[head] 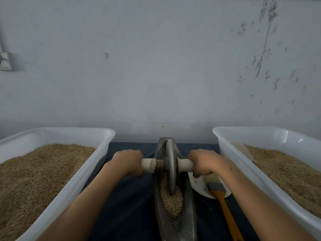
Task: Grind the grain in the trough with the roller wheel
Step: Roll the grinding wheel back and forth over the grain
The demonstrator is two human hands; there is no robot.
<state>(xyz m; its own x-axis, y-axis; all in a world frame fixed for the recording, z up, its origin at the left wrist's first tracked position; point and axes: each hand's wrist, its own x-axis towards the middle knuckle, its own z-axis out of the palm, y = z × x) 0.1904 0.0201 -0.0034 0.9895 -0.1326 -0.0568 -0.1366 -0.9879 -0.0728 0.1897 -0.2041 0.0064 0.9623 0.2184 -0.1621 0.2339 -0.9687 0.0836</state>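
A dark boat-shaped metal trough (pixel 188 207) runs away from me along the middle of the dark cloth. A pile of brown grain (pixel 172 201) fills its near half. The grey roller wheel (pixel 171 166) stands upright in the trough, its lower edge sunk in the far end of the grain. A white-wrapped axle passes through the wheel. My left hand (pixel 129 162) is closed around the axle's left handle (pixel 147 165). My right hand (pixel 202 162) is closed around the right handle (pixel 185 165).
A large white tub (pixel 97 153) full of grain stands at the left, and a second white tub (pixel 225 150) of grain at the right. A white plate (pixel 199 185) with an orange-handled brush (pixel 220 193) lies just right of the trough. A pale wall rises close behind.
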